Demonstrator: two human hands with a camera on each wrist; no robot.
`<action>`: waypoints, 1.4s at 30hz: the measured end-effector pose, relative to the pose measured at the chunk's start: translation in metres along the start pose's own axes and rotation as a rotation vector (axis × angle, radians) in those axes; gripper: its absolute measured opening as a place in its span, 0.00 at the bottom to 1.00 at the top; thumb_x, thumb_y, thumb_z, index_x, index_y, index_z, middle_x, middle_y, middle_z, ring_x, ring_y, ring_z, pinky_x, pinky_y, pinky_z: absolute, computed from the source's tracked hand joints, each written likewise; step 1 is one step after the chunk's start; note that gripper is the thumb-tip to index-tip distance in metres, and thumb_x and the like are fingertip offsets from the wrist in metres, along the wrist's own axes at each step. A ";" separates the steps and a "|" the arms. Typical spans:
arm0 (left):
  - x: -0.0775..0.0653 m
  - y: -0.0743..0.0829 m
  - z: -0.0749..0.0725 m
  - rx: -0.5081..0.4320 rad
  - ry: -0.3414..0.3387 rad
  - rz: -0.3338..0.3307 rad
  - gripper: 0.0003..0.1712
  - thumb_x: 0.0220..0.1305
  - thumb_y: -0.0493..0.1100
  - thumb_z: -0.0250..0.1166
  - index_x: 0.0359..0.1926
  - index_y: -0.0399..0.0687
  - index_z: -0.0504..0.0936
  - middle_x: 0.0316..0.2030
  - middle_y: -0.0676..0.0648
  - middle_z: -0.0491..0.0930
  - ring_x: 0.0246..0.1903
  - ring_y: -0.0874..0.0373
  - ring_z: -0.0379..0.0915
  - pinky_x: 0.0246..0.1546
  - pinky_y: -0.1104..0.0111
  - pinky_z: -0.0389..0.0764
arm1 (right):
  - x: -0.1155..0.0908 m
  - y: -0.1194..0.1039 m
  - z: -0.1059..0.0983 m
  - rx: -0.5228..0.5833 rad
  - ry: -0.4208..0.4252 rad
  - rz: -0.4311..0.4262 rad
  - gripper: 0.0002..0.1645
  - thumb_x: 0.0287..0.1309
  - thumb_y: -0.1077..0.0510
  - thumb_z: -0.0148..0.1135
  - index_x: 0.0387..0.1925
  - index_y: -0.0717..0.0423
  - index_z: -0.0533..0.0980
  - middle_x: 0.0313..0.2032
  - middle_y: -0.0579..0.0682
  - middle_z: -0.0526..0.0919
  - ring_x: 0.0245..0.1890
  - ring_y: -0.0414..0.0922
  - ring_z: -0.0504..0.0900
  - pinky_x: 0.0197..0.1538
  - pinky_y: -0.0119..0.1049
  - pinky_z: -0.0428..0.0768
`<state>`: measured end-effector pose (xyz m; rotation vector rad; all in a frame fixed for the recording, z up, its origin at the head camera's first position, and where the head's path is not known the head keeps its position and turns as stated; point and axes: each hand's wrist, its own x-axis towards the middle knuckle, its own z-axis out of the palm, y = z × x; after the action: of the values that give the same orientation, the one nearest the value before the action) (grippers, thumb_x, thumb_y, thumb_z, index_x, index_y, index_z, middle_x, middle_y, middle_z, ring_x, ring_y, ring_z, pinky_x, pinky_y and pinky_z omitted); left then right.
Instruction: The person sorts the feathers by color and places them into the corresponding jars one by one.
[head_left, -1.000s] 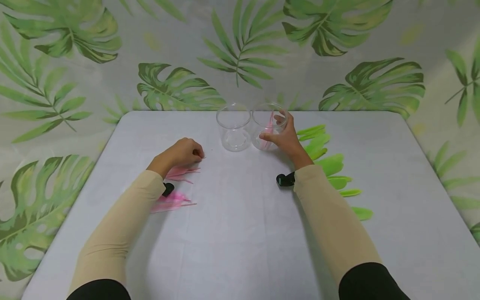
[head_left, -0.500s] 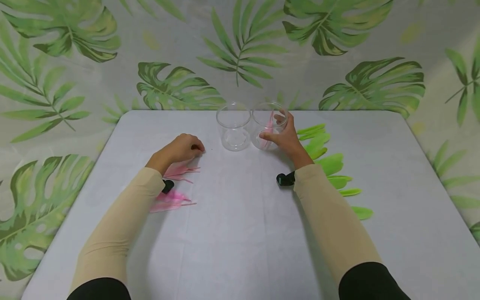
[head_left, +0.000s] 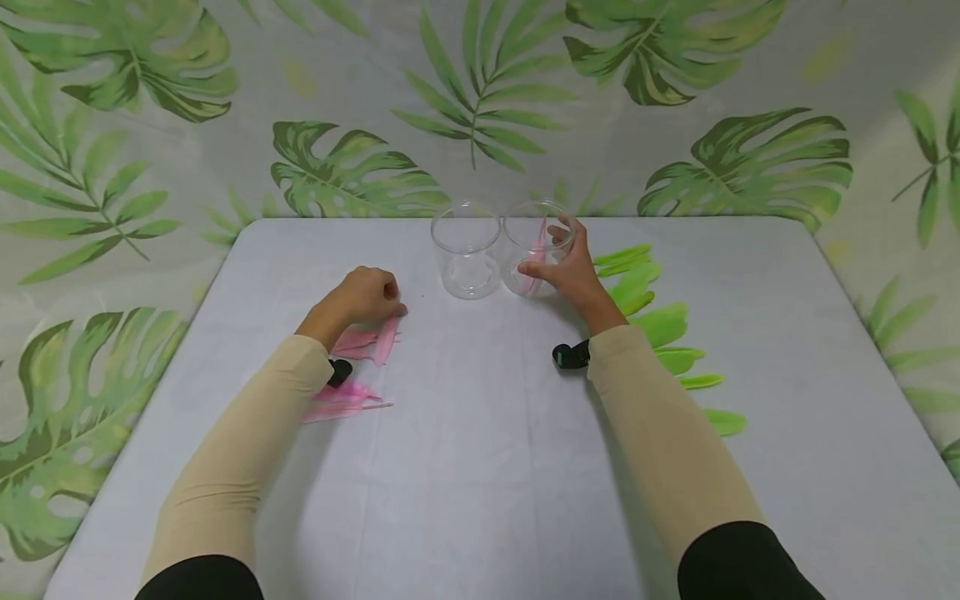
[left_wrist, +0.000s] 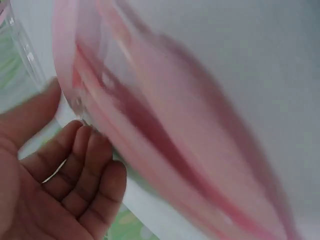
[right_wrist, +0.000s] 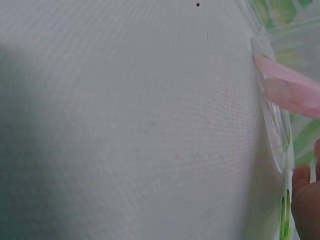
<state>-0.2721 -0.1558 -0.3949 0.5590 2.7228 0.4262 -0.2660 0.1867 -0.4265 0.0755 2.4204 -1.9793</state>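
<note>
My left hand (head_left: pixel 367 296) is raised at the left of the table and pinches a pink feather (head_left: pixel 386 342) by its end. The feather hangs down from the fingertips. In the left wrist view this hand (left_wrist: pixel 75 175) has its fingers curled near the blurred pink feathers. My right hand (head_left: pixel 567 271) holds the right clear glass jar (head_left: pixel 517 279) from its right side, thumb in front. Inside that jar stands a pink feather (head_left: pixel 537 258), slightly tilted. The right wrist view catches only fingertips (right_wrist: pixel 302 180) beside the jar.
A second clear jar (head_left: pixel 468 279) stands close at the left of the held one. More pink feathers (head_left: pixel 337 402) lie below the left hand. Several green feathers (head_left: pixel 663 323) lie in a column along the right forearm. The white table (head_left: pixel 457 467) meets a leaf-print cloth (head_left: pixel 510 92) behind.
The left hand drew back slightly left, and a pink feather now shows hanging from its fingertips. The right hand stays on the jar.
</note>
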 end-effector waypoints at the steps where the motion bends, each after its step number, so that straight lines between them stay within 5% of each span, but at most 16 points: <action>1: 0.000 0.001 0.000 0.005 -0.003 -0.013 0.15 0.63 0.45 0.67 0.44 0.37 0.83 0.41 0.40 0.83 0.43 0.47 0.76 0.49 0.55 0.78 | 0.001 0.000 0.000 0.001 0.000 0.000 0.64 0.46 0.53 0.79 0.74 0.41 0.46 0.75 0.52 0.59 0.75 0.51 0.58 0.76 0.50 0.59; 8: -0.002 0.003 0.001 -0.082 -0.032 -0.017 0.11 0.62 0.38 0.66 0.44 0.38 0.85 0.43 0.39 0.84 0.44 0.47 0.79 0.50 0.56 0.79 | 0.001 0.000 0.001 0.000 0.002 0.004 0.64 0.46 0.54 0.80 0.74 0.40 0.46 0.75 0.51 0.59 0.75 0.51 0.58 0.76 0.51 0.59; 14: -0.002 0.003 -0.004 -0.130 -0.034 0.051 0.12 0.63 0.36 0.62 0.46 0.39 0.85 0.39 0.40 0.84 0.39 0.51 0.74 0.45 0.61 0.76 | -0.001 -0.002 0.000 0.009 -0.012 0.005 0.64 0.46 0.54 0.79 0.75 0.40 0.45 0.75 0.51 0.57 0.75 0.51 0.57 0.76 0.51 0.59; 27: -0.010 0.010 -0.031 -0.373 0.134 0.106 0.14 0.67 0.38 0.60 0.52 0.40 0.82 0.42 0.40 0.81 0.30 0.55 0.76 0.33 0.68 0.77 | -0.002 -0.003 0.000 0.024 -0.024 0.003 0.65 0.47 0.54 0.79 0.75 0.41 0.44 0.75 0.52 0.57 0.76 0.50 0.56 0.76 0.50 0.60; 35: -0.022 0.019 -0.076 -0.567 0.293 0.069 0.13 0.69 0.43 0.63 0.52 0.45 0.81 0.42 0.48 0.82 0.35 0.63 0.79 0.37 0.74 0.81 | -0.010 -0.017 0.001 0.029 -0.040 0.024 0.63 0.49 0.57 0.77 0.76 0.44 0.44 0.76 0.53 0.55 0.76 0.52 0.55 0.76 0.51 0.59; 42: -0.014 0.039 -0.125 -0.758 0.460 0.121 0.14 0.65 0.38 0.66 0.52 0.47 0.82 0.35 0.58 0.80 0.35 0.64 0.80 0.37 0.75 0.83 | -0.020 -0.033 0.000 0.016 -0.047 0.056 0.62 0.51 0.60 0.74 0.76 0.47 0.43 0.76 0.56 0.55 0.77 0.53 0.54 0.77 0.51 0.57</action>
<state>-0.2942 -0.1551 -0.2651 0.4378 2.6145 1.6915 -0.2477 0.1793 -0.3931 0.0949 2.3473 -1.9546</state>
